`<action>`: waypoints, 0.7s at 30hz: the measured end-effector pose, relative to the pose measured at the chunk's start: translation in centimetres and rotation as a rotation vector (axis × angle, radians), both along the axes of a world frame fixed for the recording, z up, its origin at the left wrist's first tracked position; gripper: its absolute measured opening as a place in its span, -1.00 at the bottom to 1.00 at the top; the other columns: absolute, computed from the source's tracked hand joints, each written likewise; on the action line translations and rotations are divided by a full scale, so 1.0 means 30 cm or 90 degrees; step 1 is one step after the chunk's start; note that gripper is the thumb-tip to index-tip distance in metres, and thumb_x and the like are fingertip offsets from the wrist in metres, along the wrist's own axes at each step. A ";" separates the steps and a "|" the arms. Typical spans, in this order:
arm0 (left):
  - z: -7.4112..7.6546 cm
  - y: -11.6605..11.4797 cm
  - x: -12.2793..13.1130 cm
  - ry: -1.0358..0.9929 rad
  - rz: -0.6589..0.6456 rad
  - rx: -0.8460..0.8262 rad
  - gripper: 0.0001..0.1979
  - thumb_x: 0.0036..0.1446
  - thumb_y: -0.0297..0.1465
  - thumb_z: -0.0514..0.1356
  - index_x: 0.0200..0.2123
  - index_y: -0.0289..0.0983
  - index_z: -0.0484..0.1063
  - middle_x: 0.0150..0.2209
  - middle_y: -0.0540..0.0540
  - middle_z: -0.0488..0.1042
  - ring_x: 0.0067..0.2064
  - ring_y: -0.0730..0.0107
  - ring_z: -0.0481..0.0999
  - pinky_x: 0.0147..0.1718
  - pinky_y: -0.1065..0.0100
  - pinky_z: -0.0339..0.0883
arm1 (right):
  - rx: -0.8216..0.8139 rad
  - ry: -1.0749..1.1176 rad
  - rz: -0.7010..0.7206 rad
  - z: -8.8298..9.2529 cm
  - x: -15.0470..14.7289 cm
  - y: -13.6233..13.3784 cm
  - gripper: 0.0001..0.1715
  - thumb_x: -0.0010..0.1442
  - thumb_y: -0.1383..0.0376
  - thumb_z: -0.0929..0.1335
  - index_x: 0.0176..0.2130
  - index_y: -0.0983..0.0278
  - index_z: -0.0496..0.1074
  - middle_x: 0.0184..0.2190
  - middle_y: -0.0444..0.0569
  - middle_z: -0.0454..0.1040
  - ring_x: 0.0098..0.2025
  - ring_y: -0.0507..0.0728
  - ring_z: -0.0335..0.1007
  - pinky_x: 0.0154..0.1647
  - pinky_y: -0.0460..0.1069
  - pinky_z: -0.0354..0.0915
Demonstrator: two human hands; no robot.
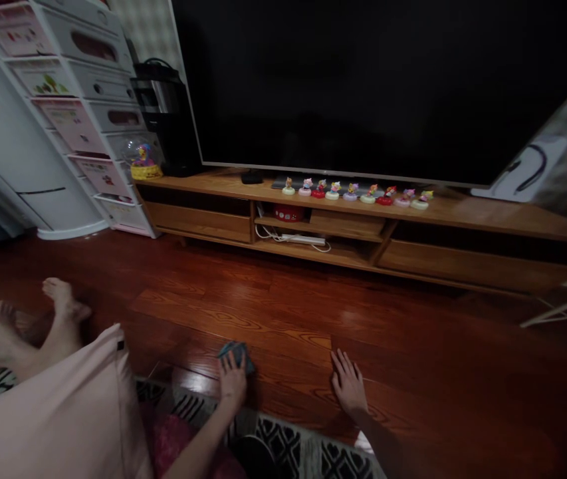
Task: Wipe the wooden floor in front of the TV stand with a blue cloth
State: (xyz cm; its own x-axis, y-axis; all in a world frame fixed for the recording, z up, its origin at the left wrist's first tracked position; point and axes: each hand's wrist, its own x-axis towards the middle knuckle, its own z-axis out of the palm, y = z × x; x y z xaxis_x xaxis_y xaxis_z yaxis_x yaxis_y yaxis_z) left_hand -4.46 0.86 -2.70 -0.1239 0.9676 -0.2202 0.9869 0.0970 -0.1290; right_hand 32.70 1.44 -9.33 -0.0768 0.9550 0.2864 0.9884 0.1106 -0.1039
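Note:
A crumpled blue-grey cloth [244, 351] lies on the wooden floor, partly covered by my left hand [233, 380]. The fingers of that hand curve over the cloth and hold it against the boards. To the right, my right hand [349, 384] is open, palm down on the bare floor, with its fingers stretched out and nothing under them that I can see. Both hands are just beyond the edge of a black-and-white patterned rug [283, 439].
A low wooden TV stand [203, 223] runs along the wall, bearing a large dark television [353, 86] and a row of small figurines [350, 191]. A pink cushion [68, 412] and a person's bare feet [61, 299] are at left. Drawers [108, 86] stand behind.

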 end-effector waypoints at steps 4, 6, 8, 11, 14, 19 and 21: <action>-0.070 -0.077 0.259 -0.127 -0.234 -0.031 -0.45 0.29 -0.34 0.07 0.33 -0.01 0.22 0.37 -0.18 0.20 0.38 -0.11 0.09 0.31 -0.24 -0.17 | -0.010 -0.006 0.000 0.007 -0.001 -0.003 -0.32 0.29 0.29 0.10 0.36 0.15 0.17 0.37 -0.05 0.19 0.43 0.15 -0.03 0.37 0.20 -0.02; -0.083 -0.089 0.319 -0.167 -0.306 -0.049 -0.46 0.29 -0.30 0.08 0.33 0.03 0.21 0.38 -0.15 0.17 0.40 -0.07 0.06 0.31 -0.22 -0.17 | -0.014 -0.010 0.000 0.007 0.000 -0.004 -0.30 0.29 0.30 0.10 0.37 0.13 0.14 0.37 -0.06 0.18 0.42 0.14 -0.02 0.37 0.19 -0.02; -0.074 -0.068 0.309 -0.177 -0.314 -0.045 -0.45 0.29 -0.32 0.07 0.34 0.05 0.19 0.39 -0.14 0.14 0.41 -0.03 0.04 0.32 -0.20 -0.17 | -0.015 -0.011 -0.001 0.004 0.002 -0.005 -0.29 0.29 0.30 0.11 0.39 0.11 0.10 0.38 -0.08 0.18 0.42 0.14 -0.02 0.38 0.20 -0.03; -0.032 0.003 0.177 -0.143 -0.210 -0.001 -0.42 0.28 -0.41 0.05 0.35 0.02 0.17 0.40 -0.16 0.11 0.40 -0.02 0.05 0.32 -0.20 -0.18 | -0.013 -0.008 0.000 -0.004 0.003 -0.005 -0.28 0.29 0.30 0.11 0.40 0.11 0.06 0.39 -0.08 0.16 0.43 0.15 -0.05 0.39 0.21 -0.05; 0.012 0.062 -0.020 -0.061 -0.027 0.025 -0.39 0.26 -0.52 0.01 0.36 -0.08 0.17 0.40 -0.25 0.10 0.40 -0.04 0.06 0.29 -0.19 -0.12 | -0.013 0.000 0.002 -0.009 0.002 -0.003 -0.27 0.29 0.30 0.13 0.41 0.10 0.05 0.39 -0.08 0.14 0.43 0.16 -0.06 0.38 0.20 -0.04; 0.021 0.066 -0.201 0.020 0.112 0.022 -0.36 0.26 -0.55 -0.04 0.39 -0.11 0.11 0.37 -0.31 0.16 0.36 -0.09 0.16 0.23 -0.25 0.01 | -0.015 0.011 0.004 -0.007 0.001 -0.002 -0.27 0.29 0.31 0.13 0.41 0.10 0.04 0.39 -0.08 0.14 0.43 0.15 -0.05 0.38 0.20 -0.04; 0.000 0.047 -0.161 0.022 0.067 0.023 -0.37 0.24 -0.54 -0.02 0.37 -0.15 0.16 0.34 -0.35 0.22 0.33 -0.15 0.21 0.24 -0.28 -0.05 | -0.016 0.013 0.005 -0.007 0.002 -0.003 -0.27 0.29 0.32 0.12 0.41 0.11 0.05 0.39 -0.07 0.14 0.43 0.15 -0.05 0.39 0.21 -0.06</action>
